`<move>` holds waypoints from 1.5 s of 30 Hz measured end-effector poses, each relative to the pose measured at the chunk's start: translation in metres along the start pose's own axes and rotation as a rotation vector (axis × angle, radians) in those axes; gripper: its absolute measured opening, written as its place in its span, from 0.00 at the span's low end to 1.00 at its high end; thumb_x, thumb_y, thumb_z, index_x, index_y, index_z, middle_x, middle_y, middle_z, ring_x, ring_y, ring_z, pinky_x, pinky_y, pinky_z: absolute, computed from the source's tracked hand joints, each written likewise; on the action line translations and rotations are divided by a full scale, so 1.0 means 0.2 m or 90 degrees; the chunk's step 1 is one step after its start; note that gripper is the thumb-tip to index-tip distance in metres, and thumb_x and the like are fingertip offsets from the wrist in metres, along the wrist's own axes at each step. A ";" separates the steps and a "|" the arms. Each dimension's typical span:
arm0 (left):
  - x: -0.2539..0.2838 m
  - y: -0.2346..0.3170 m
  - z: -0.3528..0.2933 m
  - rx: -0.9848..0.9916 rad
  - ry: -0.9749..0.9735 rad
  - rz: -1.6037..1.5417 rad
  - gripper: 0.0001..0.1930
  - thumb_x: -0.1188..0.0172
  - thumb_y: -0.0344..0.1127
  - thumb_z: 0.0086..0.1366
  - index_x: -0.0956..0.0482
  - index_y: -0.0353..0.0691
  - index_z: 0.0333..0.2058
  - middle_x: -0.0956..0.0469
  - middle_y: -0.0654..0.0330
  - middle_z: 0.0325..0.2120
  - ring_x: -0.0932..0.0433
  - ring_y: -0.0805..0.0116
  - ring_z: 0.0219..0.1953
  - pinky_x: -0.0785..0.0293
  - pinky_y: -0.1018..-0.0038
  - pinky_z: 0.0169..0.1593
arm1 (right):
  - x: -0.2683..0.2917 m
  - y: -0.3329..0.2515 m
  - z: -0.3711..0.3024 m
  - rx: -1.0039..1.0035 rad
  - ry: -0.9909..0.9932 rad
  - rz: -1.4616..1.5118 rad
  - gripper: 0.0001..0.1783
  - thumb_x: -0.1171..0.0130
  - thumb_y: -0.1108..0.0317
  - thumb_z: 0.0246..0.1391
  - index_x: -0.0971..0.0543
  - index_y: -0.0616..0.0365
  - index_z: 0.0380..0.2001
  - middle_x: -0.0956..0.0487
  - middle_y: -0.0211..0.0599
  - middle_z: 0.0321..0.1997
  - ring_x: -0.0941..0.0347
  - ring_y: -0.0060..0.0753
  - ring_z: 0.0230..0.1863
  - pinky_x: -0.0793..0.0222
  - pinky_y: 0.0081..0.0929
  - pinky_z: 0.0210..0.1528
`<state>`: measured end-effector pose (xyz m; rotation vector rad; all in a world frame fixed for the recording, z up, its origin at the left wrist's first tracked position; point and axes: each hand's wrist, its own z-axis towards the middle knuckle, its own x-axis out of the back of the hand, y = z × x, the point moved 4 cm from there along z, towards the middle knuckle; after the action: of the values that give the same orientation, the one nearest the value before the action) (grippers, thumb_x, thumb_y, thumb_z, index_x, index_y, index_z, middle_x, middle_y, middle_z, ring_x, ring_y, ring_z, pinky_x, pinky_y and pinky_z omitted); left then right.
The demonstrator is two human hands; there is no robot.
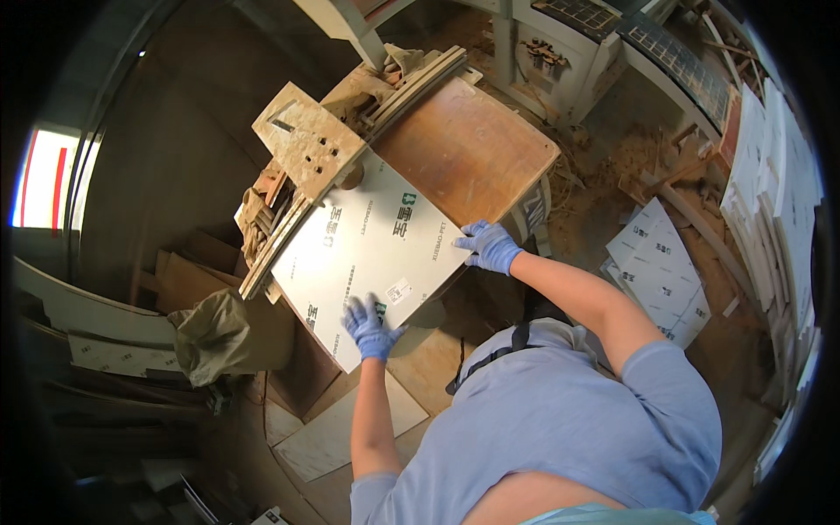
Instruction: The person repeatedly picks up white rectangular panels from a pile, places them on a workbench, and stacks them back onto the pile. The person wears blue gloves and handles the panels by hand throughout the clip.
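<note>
A white printed panel with a small paper label lies tilted across a wooden work table, its far end beside a board with holes. My left hand, in a blue glove, rests on the panel near its close edge, fingers spread flat. At the panel's right corner my right hand, also gloved in blue, grips the edge; part of its grip is hidden. The board with holes stands over a round part that touches or nearly touches the panel.
A brown tabletop extends to the right of the panel, with a long fence rail behind it. White offcuts lie on the floor at right, near stacked white boards. A draped cloth sack is at left.
</note>
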<state>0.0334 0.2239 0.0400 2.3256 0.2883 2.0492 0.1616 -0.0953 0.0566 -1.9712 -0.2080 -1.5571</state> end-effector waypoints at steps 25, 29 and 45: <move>-0.02 0.08 0.04 -0.015 -0.008 0.038 0.61 0.32 0.67 0.35 0.47 0.46 0.66 0.53 0.43 0.67 0.57 0.44 0.69 0.67 0.51 0.69 | 0.02 -0.03 0.02 0.042 0.079 0.028 0.15 0.41 0.51 0.44 0.20 0.38 0.37 0.26 0.37 0.41 0.30 0.43 0.46 0.32 0.40 0.41; 0.00 0.10 0.10 -0.060 0.042 0.139 0.60 0.35 0.71 0.33 0.41 0.43 0.63 0.50 0.41 0.65 0.52 0.40 0.67 0.58 0.47 0.67 | -0.01 0.04 0.00 0.003 0.052 0.034 0.27 0.37 0.52 0.43 0.24 0.35 0.51 0.29 0.37 0.56 0.36 0.43 0.58 0.36 0.40 0.51; -0.08 0.01 0.15 -0.024 -0.015 0.153 0.62 0.38 0.74 0.36 0.46 0.41 0.65 0.52 0.41 0.66 0.55 0.43 0.68 0.58 0.48 0.67 | -0.09 0.03 0.05 -0.033 0.015 0.077 0.29 0.39 0.53 0.43 0.26 0.30 0.54 0.33 0.31 0.60 0.41 0.40 0.63 0.39 0.42 0.52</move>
<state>0.0616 0.2223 0.0199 2.4660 -0.0331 2.1013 0.1673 -0.0896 0.0368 -1.9660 -0.0380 -1.5218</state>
